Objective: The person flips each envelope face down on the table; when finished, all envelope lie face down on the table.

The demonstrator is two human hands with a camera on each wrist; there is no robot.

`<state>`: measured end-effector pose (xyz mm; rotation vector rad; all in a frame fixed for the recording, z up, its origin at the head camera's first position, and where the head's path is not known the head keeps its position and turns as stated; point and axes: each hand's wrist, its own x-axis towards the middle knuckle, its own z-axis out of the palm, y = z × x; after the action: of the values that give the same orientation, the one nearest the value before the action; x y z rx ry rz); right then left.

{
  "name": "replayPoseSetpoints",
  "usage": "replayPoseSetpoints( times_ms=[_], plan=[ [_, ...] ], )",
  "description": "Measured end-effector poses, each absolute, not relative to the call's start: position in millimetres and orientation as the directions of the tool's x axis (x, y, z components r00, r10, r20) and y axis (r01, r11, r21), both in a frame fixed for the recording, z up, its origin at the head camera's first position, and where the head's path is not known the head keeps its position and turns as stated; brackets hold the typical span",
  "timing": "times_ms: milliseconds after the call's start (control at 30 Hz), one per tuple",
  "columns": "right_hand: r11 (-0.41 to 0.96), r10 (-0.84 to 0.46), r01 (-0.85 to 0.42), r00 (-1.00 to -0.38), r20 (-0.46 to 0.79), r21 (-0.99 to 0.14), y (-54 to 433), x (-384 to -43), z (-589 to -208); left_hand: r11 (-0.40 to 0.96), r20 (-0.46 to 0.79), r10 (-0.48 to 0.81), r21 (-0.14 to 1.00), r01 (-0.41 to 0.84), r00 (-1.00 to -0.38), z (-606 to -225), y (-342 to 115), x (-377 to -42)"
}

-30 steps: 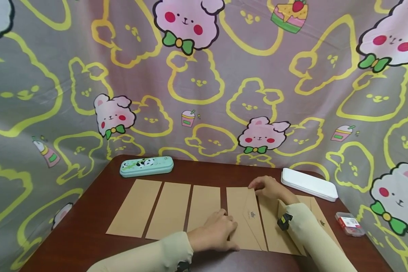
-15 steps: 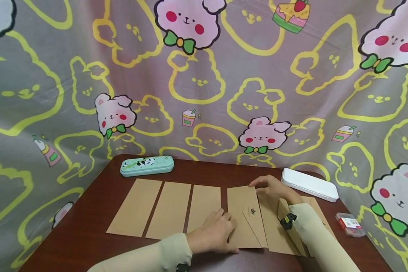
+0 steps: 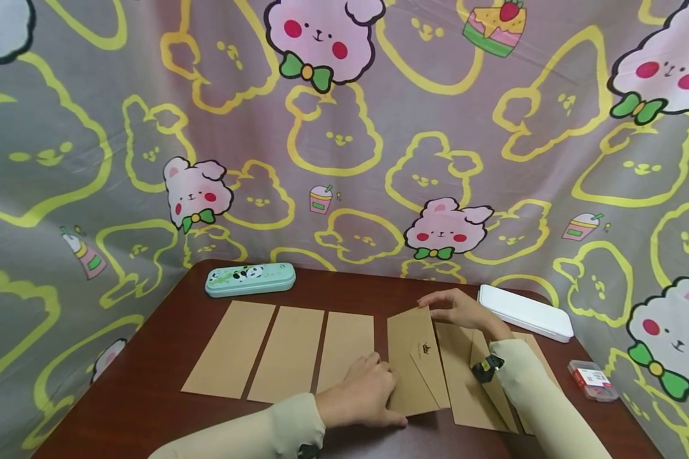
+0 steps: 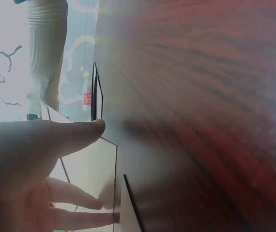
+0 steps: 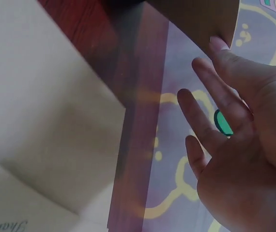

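Note:
A brown kraft envelope [image 3: 407,344] with a small dark crown print and a pointed flap tilts up from the table, its far right corner raised. My right hand [image 3: 462,311] pinches that corner between thumb and fingertips; in the right wrist view the thumb [image 5: 220,44] lies on the brown paper and the other fingers spread below. My left hand [image 3: 367,390] rests at the envelope's near left side. In the left wrist view its thumb [image 4: 80,133] and fingers lie straight along the paper edges. Another envelope [image 5: 55,96], with "Thank" lettering, lies beside it on the right.
Three plain brown envelopes [image 3: 287,350] lie in a row on the left. Further brown envelopes [image 3: 462,389] lie under the right forearm. A mint panda pencil case [image 3: 249,280], a white case [image 3: 525,312] and a small clear box [image 3: 591,380] stand near the table edges, before a patterned curtain [image 3: 344,146].
The right hand has raised the envelope's far right corner, so it went from lying flat to tilted, its crown print facing the head camera more. The left hand has stayed nearly still.

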<state>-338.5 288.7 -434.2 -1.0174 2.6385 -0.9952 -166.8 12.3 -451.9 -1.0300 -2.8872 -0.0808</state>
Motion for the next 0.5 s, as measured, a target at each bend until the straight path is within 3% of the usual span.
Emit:
replayPoseSetpoints(
  times_ms=[500],
  plan=[
    [0.508, -0.64, -0.512, -0.763, 0.095, -0.693, 276, -336, -421, 0.747, 0.054, 0.658, 0.08, 0.66, -0.751, -447, 12, -165]
  ],
)
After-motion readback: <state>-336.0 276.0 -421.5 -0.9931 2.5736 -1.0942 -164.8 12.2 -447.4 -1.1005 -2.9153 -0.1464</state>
